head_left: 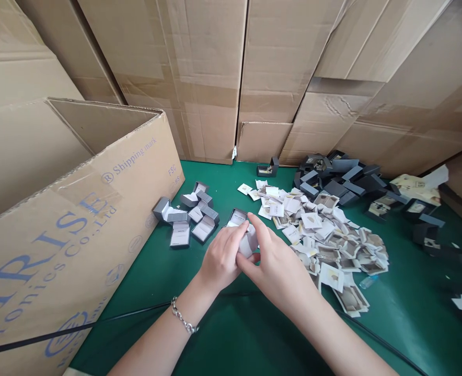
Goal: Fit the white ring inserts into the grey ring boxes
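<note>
Both hands meet over the green table and grip one small grey hinged box whose lid stands open, showing a pale lining. My left hand, with a silver bracelet at the wrist, wraps the box from the left. My right hand pinches its right side, the fingers pressed on a white piece at the box. To the left lie several open grey boxes. Right of my hands spreads a heap of white cards.
A large open cardboard carton printed with blue letters stands at the left. Stacked cartons wall off the back. A pile of dark grey boxes sits at the back right. A black cable crosses the table near me.
</note>
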`<state>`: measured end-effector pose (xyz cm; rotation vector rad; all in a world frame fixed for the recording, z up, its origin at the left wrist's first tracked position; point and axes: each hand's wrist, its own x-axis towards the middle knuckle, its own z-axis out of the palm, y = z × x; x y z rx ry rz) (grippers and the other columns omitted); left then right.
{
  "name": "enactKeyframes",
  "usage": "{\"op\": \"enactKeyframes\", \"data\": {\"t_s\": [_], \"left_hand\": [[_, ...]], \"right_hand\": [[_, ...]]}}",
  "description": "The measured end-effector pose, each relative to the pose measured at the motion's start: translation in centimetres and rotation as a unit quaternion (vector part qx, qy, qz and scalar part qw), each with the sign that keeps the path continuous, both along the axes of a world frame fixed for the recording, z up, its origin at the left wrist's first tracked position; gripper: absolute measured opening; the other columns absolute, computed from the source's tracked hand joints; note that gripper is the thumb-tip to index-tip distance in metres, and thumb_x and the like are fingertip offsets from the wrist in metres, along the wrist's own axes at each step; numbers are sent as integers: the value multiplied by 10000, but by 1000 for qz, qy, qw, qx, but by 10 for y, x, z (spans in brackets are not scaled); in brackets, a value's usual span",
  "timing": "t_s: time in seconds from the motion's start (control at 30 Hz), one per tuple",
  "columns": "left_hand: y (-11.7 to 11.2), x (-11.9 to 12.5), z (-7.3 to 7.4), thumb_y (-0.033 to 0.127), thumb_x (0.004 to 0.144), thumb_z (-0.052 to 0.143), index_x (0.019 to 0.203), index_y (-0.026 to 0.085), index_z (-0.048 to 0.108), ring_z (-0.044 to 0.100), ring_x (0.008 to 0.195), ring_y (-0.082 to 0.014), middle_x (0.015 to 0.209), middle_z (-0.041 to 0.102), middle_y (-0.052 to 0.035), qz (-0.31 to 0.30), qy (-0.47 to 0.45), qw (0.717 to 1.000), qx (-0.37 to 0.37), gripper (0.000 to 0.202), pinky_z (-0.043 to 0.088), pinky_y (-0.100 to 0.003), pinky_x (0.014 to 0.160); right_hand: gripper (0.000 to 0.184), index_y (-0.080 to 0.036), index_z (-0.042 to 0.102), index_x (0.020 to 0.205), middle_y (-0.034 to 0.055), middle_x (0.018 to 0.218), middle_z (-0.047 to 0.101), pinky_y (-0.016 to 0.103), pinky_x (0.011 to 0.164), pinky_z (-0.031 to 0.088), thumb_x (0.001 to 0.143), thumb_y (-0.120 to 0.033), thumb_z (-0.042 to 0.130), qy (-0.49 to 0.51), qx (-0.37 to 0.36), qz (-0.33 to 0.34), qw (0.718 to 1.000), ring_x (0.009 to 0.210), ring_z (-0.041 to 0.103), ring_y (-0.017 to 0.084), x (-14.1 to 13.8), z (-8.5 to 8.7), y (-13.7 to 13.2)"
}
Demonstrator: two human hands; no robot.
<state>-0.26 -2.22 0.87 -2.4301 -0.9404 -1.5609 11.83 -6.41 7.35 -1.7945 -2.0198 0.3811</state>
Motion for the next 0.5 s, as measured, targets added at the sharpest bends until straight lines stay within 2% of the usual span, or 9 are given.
{"op": "enactKeyframes", "data": {"t_s": [0.23,0.5], "left_hand": [[1,0,-3,291,785,586,1288,94,391,591,851,-186,938,635,-132,-8,15,1000,3,574,537,-301,716],[1,0,-3,165,826,483,1348,122,320,593,912,-175,1013,635,-133,-9,33,999,-20,548,532,-298,761]], "right_hand": [[614,-197,293,1384,80,991,637,248,567,449,810,-310,479,8,-91,-16,996,823,636,204,-1,5,-1],[562,-207,298,1369,58,922,644,232,508,392,835,-305,445,-11,-67,-7,998,717,630,180,0,-1,2]]}}
